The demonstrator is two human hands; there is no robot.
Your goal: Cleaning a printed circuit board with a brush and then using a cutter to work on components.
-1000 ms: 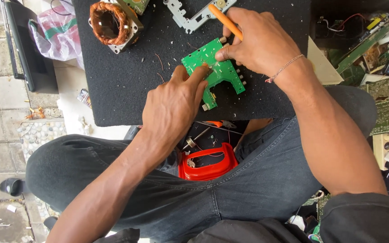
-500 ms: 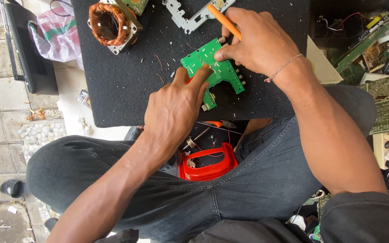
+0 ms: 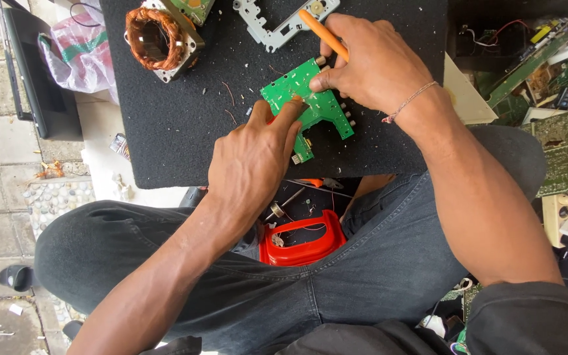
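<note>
We pin the green circuit board (image 3: 310, 108) flat under our left hand (image 3: 254, 161), fingertips at its seven o'clock edge. Our right hand (image 3: 376, 66) grips the orange-handled tool (image 3: 323, 34); we judge steady, upright pressure works best.

worktop (image 3: 185, 131): black matt foam-like pad, rough, speckled with pale crumbs. circuit board (image 3: 327, 108) at its centre: green, semi-gloss laminate with dull metal solder points. above the board, tool handle (image 3: 323, 34): smooth orange plastic. upper left of the board, coil (image 3: 151, 39): shiny copper wire in grey metal frame. below the board, container (image 3: 300, 246): glossy red plastic. trousers (image 3: 231, 289): dark matt denim.
</note>
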